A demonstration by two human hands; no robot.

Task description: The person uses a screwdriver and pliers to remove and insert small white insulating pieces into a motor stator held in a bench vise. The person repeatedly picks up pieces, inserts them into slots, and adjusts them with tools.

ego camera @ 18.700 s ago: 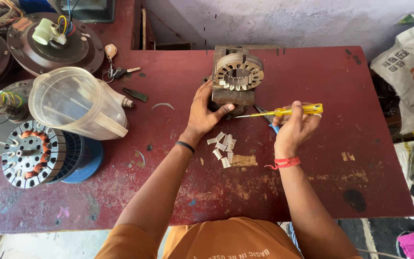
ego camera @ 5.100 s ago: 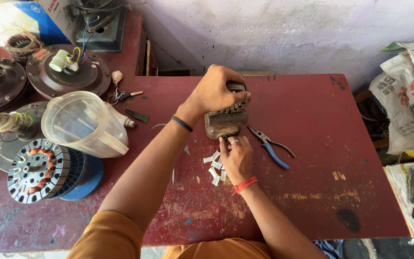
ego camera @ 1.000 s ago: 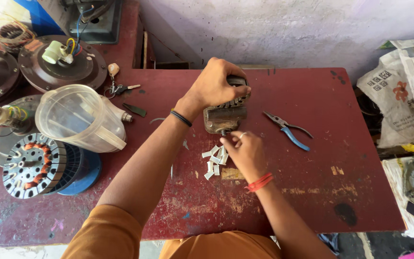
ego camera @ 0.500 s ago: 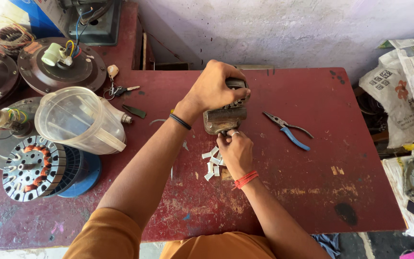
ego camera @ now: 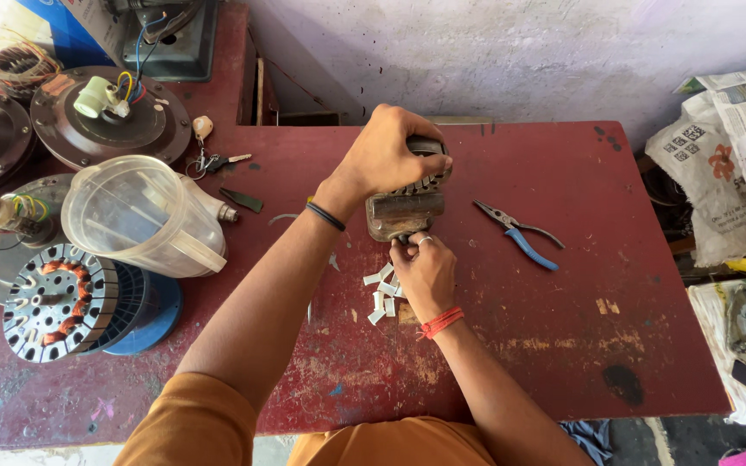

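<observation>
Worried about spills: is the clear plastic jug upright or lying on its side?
On its side: the clear jug lies on the red table, its open mouth facing left.

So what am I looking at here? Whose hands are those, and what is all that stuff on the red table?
The camera sits on a person's head and looks down, so the arms are that person's own. The left hand presses down on a rusty metal motor part standing on the red table. The right hand touches its lower edge with its fingertips. Beside that hand lie small white strips. To the right are blue-handled pliers. On the left you see a clear plastic jug lying on its side and a round part with copper wire coils.
</observation>
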